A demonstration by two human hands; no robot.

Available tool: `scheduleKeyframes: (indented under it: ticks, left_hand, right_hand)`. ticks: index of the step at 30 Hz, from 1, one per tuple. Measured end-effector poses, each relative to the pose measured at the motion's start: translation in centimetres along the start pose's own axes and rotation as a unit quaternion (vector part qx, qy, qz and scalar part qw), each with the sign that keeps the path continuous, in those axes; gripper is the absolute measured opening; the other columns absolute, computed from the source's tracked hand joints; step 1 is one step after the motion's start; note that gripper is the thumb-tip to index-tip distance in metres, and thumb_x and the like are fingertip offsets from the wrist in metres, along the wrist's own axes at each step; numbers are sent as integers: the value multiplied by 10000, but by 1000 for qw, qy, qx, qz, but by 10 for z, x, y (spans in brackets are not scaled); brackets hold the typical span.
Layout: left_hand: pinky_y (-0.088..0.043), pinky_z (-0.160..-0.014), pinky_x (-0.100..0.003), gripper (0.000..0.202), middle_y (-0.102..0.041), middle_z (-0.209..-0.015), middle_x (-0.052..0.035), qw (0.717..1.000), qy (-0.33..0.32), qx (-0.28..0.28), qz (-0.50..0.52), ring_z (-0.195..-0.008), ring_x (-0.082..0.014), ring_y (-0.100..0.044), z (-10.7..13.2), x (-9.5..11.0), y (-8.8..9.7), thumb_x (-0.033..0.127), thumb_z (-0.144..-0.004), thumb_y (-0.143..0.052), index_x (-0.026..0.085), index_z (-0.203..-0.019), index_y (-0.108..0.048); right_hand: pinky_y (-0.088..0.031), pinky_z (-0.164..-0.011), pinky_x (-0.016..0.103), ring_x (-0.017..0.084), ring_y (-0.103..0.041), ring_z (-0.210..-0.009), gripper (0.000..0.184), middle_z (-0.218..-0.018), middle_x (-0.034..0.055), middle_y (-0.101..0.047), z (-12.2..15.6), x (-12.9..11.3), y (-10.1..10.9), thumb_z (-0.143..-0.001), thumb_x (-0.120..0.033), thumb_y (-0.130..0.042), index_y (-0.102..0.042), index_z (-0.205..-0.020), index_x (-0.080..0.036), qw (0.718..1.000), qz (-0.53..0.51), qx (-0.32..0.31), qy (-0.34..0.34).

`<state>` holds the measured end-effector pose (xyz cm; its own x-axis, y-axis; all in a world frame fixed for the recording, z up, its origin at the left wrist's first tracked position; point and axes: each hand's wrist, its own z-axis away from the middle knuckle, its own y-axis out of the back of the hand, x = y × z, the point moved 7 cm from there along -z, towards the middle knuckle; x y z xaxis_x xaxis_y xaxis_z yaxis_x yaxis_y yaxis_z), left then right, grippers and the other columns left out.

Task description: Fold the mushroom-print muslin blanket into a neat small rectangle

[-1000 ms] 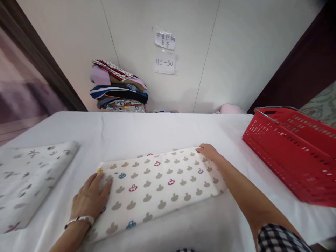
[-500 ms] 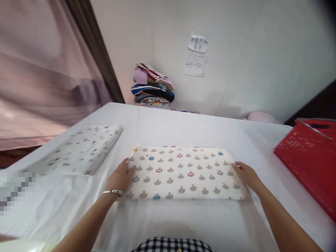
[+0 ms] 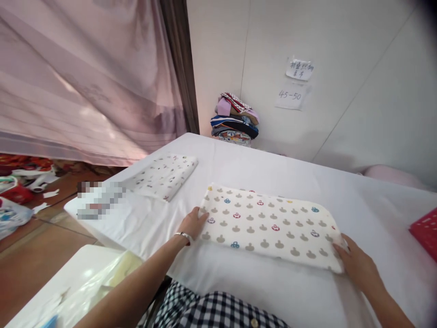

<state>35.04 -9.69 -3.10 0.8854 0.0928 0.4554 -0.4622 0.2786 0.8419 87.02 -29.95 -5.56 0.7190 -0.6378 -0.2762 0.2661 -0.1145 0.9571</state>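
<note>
- On the table [image 3: 259, 168], near the front edge: folded cloth [image 3: 273, 225], left hand [image 3: 193, 223] at its left end, right hand [image 3: 357, 262] at its right corner.
- Left of it and further back, apart: second cloth [image 3: 164, 175].
- Behind the table, against the wall: pile of clothes [image 3: 235, 118].
- At the far right edge: basket [image 3: 425, 232].

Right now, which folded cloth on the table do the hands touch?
The nearer cloth with grey and coloured shapes: left hand at one end, right hand at the other. The sparser-printed cloth lies apart, untouched.

Matt printed cotton folded cloth [image 3: 269, 225]
</note>
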Motion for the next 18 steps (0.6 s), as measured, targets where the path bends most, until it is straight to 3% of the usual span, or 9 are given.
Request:
scheduleKeyframes:
  ticks: [5,8,10,14,18]
  left_hand:
    - [-435,-683,-298,346,-658,-884,-87,997,-35,-49,37,-825,-232,-628,26,4,-18,504,-827,-427,191,-920,-540]
    - [-428,-690,-296,401,-657,-860,-67,997,-37,-38,50,-817,-224,-622,25,1,-11,553,-824,-408,198,-912,-572]
    - [-424,-719,-296,423,-658,-903,-62,998,-36,0,54,-857,-222,-614,14,2,1,553,-826,-412,206,-1008,-571]
    - [-419,-747,-283,422,-655,-954,-66,995,-34,59,79,-886,-206,-606,-18,13,15,512,-835,-429,196,-1084,-554]
    - [-415,-696,-275,413,-656,-969,-90,993,-20,41,113,-851,-204,-612,-43,24,6,500,-820,-462,173,-1052,-557]
  right_hand:
    - [-442,-831,477,351,-515,-1100,515,-1224,161,-537,-34,-19,30,-848,-434,-298,-447,-1283,-204,998,59,33,7]
    - [-390,-930,471,348,-460,-1164,510,-1248,213,-497,-30,-75,34,-844,-348,-330,-459,-1283,-122,988,66,102,95]
    - [-351,-1003,438,306,-441,-1196,498,-1264,173,-500,-7,-128,21,-850,-351,-352,-464,-1276,-117,976,-3,102,193]
    - [-366,-1017,429,262,-440,-1212,460,-1310,78,-494,69,-224,-24,-870,-437,-395,-475,-1276,-236,934,-101,-19,343]
    - [-344,-1030,462,263,-397,-1251,472,-1363,59,-445,139,-277,-53,-871,-401,-456,-417,-1329,-294,864,-92,-46,493]
